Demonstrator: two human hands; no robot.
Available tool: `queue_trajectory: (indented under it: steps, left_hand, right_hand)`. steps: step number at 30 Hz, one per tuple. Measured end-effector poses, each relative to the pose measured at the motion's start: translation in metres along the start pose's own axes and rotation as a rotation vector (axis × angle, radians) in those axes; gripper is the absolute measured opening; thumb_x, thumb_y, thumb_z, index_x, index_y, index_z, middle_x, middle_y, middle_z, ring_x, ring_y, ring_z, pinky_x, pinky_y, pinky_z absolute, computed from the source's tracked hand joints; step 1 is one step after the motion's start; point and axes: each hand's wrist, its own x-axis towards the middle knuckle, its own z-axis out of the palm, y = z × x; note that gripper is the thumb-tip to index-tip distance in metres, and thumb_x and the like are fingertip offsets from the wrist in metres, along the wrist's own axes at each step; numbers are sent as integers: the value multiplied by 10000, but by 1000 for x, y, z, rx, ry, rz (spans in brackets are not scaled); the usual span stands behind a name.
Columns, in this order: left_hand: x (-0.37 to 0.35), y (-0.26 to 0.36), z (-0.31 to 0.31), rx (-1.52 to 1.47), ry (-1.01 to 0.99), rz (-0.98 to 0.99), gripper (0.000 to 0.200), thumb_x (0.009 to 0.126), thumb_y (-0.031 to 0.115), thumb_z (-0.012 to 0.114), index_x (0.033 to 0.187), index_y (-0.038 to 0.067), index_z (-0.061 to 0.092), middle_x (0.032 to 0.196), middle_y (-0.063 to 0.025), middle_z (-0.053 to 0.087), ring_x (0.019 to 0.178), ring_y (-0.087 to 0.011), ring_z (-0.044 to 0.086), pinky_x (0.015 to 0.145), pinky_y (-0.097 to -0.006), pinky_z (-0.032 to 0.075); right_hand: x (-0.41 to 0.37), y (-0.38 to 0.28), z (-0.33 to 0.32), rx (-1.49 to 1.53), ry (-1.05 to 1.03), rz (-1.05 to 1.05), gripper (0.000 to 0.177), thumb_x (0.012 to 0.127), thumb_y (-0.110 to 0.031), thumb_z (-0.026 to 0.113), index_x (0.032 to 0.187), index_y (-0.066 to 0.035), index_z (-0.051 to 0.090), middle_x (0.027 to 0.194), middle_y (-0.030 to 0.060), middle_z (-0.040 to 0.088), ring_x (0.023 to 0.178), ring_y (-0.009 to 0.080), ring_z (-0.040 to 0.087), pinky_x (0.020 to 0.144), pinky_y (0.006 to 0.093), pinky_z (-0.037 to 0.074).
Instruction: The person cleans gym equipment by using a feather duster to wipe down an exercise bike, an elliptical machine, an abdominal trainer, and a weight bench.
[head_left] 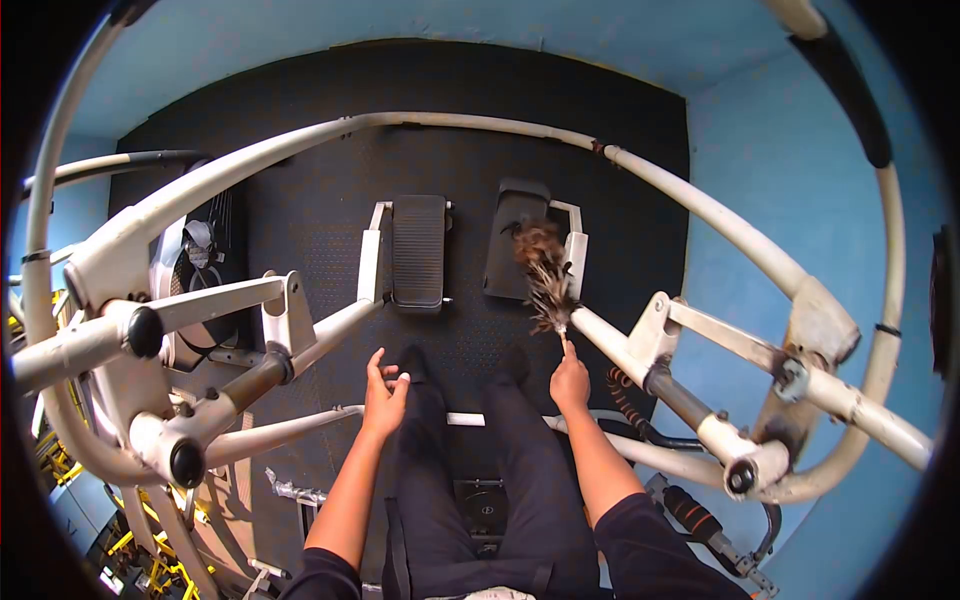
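My right hand [570, 384] is closed round the handle of a feather duster [546, 278]. Its brown and grey feathers point away from me and lie over the right foot pedal [505, 250] and beside its white bracket. Held in the air with fingers apart and nothing in them, my left hand [384, 398] is nearest to the left end of the white frame's lower arm. Beyond it, the ribbed black left foot pedal [419, 252] sits level on its bracket.
White tubular machine frame [450, 122] curves around me on both sides. Pivot arms [700, 330] stand to the right, with a coiled cord [630, 400] beneath. Blue walls [760, 220] enclose the black floor mat [330, 170]. Yellow equipment [170, 560] is at lower left.
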Motion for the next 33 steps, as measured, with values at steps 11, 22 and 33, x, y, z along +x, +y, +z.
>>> queue_trajectory:
  steps: [11, 22, 33]
  left_hand:
    - [47, -26, 114, -45, -379, 38, 714, 956, 228, 638, 1523, 32, 250, 1275, -217, 551, 1094, -280, 610, 946, -408, 495]
    - [106, -80, 99, 231, -422, -74, 797, 953, 174, 639, 1564, 77, 136, 1347, -249, 472, 1068, -254, 613, 929, -408, 507]
    - [109, -82, 54, 82, -126, 23, 991, 942, 80, 625, 1577, 160, -131, 1442, -287, 362, 965, -191, 632, 818, -351, 547]
  right_hand:
    - [83, 33, 252, 333, -166, 99, 248, 1044, -298, 427, 1071, -52, 448, 982, 313, 644, 952, 530, 605, 794, 584, 464]
    - [97, 30, 273, 205, -218, -75, 286, 1039, -327, 467, 996, -46, 495, 880, 275, 664, 868, 499, 628, 754, 589, 470]
    - [129, 10, 171, -232, -336, -438, 259, 1029, -319, 462, 1012, -67, 517, 863, 212, 687, 841, 445, 665, 747, 559, 514]
